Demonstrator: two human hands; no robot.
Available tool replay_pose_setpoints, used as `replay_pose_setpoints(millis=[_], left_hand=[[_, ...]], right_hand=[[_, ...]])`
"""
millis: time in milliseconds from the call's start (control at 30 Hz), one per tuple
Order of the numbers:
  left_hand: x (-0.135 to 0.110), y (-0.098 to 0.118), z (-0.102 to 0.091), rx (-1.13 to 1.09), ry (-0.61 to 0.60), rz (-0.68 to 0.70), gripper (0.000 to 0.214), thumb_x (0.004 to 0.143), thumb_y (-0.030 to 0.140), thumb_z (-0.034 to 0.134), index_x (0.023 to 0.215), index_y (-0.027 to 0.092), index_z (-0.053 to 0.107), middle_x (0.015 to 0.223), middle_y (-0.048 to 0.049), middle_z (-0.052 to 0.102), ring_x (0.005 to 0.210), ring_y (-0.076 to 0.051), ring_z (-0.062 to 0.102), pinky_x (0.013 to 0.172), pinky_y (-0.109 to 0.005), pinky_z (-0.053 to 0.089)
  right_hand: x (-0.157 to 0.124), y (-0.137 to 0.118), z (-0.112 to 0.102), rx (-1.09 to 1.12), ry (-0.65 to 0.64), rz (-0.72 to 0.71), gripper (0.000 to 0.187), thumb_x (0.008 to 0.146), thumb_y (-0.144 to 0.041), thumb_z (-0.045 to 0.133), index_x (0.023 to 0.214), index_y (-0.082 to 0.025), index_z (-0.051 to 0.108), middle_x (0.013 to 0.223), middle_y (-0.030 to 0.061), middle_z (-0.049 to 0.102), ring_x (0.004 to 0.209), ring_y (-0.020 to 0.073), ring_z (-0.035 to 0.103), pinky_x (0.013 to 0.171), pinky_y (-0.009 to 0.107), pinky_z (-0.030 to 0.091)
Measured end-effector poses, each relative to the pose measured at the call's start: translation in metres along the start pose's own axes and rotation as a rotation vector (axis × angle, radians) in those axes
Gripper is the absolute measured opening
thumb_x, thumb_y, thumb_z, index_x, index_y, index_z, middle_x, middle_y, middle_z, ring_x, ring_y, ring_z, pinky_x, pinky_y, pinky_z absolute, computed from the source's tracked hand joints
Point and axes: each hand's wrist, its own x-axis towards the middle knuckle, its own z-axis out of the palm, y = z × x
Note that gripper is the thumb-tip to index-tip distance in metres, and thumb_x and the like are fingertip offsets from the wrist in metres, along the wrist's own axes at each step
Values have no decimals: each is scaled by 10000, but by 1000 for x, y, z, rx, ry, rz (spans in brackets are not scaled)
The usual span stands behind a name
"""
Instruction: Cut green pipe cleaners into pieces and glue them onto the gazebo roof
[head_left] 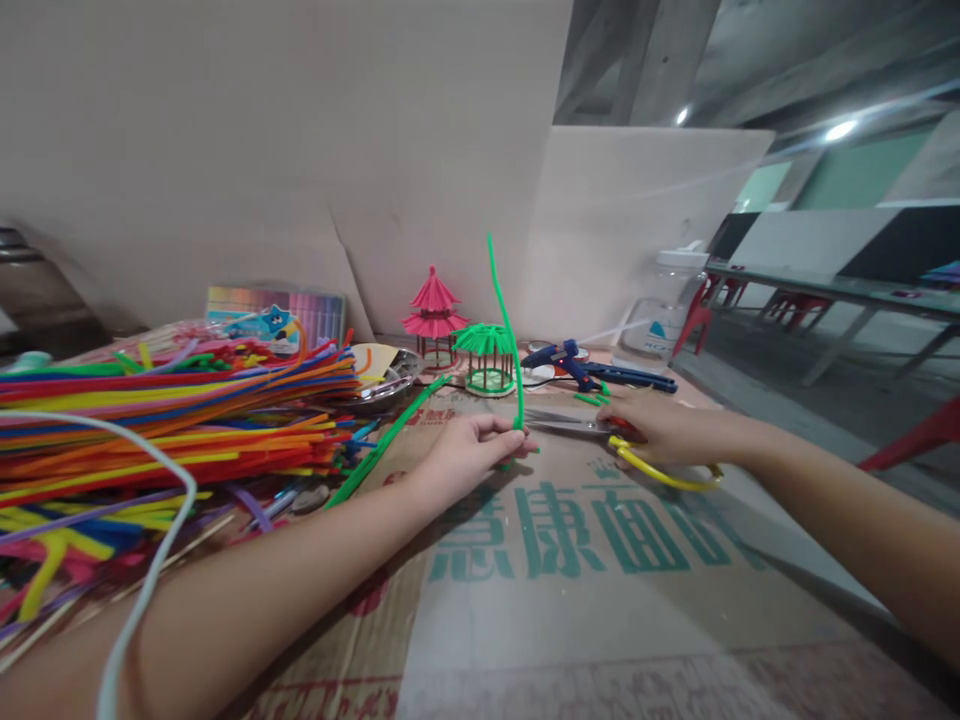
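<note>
A long, thin, fuzzy green pipe cleaner [509, 328] is standing almost upright near the middle of the view, being held at its lower end, bending slightly and leaning a little to the left as it is rising to its free top. Just to its right, a pair of scissors [577, 425] with slim silver blades and a large yellow handle loop is being held nearly level, its tips pointing left at the pipe cleaner's lower end, though whether they are touching it is hard to tell
</note>
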Motion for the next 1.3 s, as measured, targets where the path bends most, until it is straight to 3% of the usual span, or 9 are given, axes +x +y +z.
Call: replay_pose_setpoints(millis=[100, 200, 333, 467, 667, 900, 967, 1100, 1300], left_hand=[[3, -5, -2, 103, -15, 73, 309, 739, 404, 715, 879, 129, 712, 949, -105, 741, 773, -167, 667, 672, -253, 475], [3, -6, -3, 199, -2, 127, 280, 755, 380, 683, 868, 129, 738, 870, -83, 741, 704, -152, 632, 618, -241, 440], [0, -1, 0, 228, 14, 157, 215, 750, 314, 661, 803, 123, 745, 777, -56, 723, 656, -136, 593, 610, -231, 418], [-3, 2, 2, 311, 29, 153, 236, 748, 322, 648, 792, 115, 752, 714, -42, 706, 631, -142, 578, 591, -227, 399], [-5, 1, 4, 385, 0, 159, 249, 769, 283, 589, 830, 122, 768, 720, -27, 715, 657, -155, 598, 617, -226, 416], [-3, -1, 3, 470, -37, 206, 260, 785, 356, 602, 823, 153, 761, 799, -32, 748, 766, -201, 656, 694, -256, 478], [0, -4, 3, 449, -57, 229, 216, 787, 246, 582, 889, 163, 753, 881, -34, 755, 866, -208, 668, 792, -270, 493], [7, -11, 1, 314, 30, 267, 430, 726, 19, 483, 1097, 131, 671, 1113, -80, 705, 1046, -190, 638, 940, -286, 467], [9, -10, 1, 329, 79, 244, 335, 764, 42, 509, 1060, 104, 654, 1091, -114, 699, 990, -199, 656, 930, -318, 486]], right_hand=[[0, -12, -4, 19, -33, -14, 311, 757, -401, 646, 1017, -237, 697, 1019, 98, 671, 946, 266, 629, 823, 347, 464], [1, -43, -7, 160, 108, 45, 303, 822, -415, 584, 1050, -248, 696, 1084, 84, 683, 990, 268, 629, 834, 373, 480], [10, -92, 7, 562, 283, 89, 254, 837, -384, 573, 974, -216, 705, 977, 59, 728, 891, 225, 664, 793, 354, 510], [22, -116, 25, 684, 284, 66, 153, 804, -314, 616, 846, -188, 691, 799, 23, 716, 738, 179, 647, 682, 297, 497], [21, -120, 31, 604, 414, 70, 153, 810, -274, 593, 680, -199, 628, 686, -5, 658, 681, 158, 601, 646, 269, 461], [19, -118, 34, 560, 390, 50, 216, 834, -369, 581, 715, -194, 626, 695, 6, 652, 681, 165, 596, 615, 265, 445], [20, -116, 35, 589, 368, 98, 231, 830, -386, 582, 712, -192, 630, 680, 6, 647, 657, 162, 588, 591, 262, 437], [21, -113, 37, 646, 283, 171, 209, 808, -362, 593, 698, -186, 620, 648, 5, 638, 618, 161, 579, 562, 264, 430], [19, -112, 42, 521, 289, 45, 172, 820, -317, 604, 699, -196, 623, 696, 1, 641, 648, 152, 569, 611, 268, 422]])
